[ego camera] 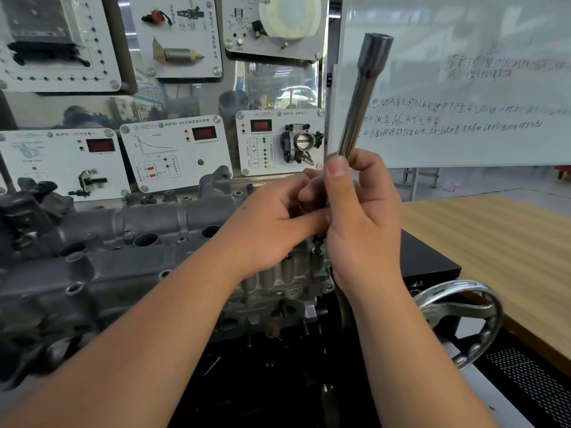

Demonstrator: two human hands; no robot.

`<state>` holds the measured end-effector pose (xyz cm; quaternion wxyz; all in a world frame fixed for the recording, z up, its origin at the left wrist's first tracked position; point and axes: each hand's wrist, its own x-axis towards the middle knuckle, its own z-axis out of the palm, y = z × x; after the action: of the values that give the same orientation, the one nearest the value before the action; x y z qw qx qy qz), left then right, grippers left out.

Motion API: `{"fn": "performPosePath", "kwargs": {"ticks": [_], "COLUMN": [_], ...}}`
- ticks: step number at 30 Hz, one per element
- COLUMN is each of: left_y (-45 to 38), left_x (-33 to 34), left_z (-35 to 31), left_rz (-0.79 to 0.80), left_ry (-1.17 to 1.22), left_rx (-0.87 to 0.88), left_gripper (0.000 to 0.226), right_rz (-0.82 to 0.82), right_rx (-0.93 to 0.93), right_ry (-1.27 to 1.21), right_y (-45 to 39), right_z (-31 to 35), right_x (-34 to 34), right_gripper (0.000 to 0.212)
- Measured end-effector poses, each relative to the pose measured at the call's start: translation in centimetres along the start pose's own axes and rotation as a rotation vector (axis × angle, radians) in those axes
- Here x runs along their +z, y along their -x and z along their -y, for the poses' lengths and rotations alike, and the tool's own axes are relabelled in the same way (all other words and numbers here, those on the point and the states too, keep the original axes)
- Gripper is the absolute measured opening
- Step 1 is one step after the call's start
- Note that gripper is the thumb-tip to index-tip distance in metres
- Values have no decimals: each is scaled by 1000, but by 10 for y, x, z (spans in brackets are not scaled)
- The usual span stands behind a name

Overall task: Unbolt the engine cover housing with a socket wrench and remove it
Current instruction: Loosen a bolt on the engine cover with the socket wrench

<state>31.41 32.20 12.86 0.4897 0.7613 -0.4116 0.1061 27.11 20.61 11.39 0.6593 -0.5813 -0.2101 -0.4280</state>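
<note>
Frame centre: right hand (361, 217) grips socket wrench (364, 97) shaft, socket end up; left hand (278, 220) pinches at its lower end, prob. w/ a bolt. Engine cover housing (129, 242) centre-left, not yet lifted. Next: seat tool on another bolt.

1 head-worn camera looks forward and down, close over the engine (129, 242).
</note>
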Motion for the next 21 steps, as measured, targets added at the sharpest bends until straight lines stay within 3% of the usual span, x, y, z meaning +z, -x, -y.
{"fn": "performPosePath", "kwargs": {"ticks": [3, 7, 13, 21], "left_y": [0, 1, 0, 0], "left_x": [-1, -1, -1, 0], "left_z": [0, -2, -1, -2], "left_rz": [11, 38, 67, 58], "left_ry": [1, 26, -20, -8], "left_rx": [6, -36, -38, 54], "left_gripper": [17, 38, 36, 24], "right_rz": [-28, -35, -11, -25], "right_rx": [-25, -20, 30, 24], "right_ry": [24, 29, 10, 16], "right_y": [0, 0, -4, -1], "right_z": [-1, -2, -1, -4], "right_x": [0, -1, -4, -2], "right_gripper": [12, 24, 30, 9]}}
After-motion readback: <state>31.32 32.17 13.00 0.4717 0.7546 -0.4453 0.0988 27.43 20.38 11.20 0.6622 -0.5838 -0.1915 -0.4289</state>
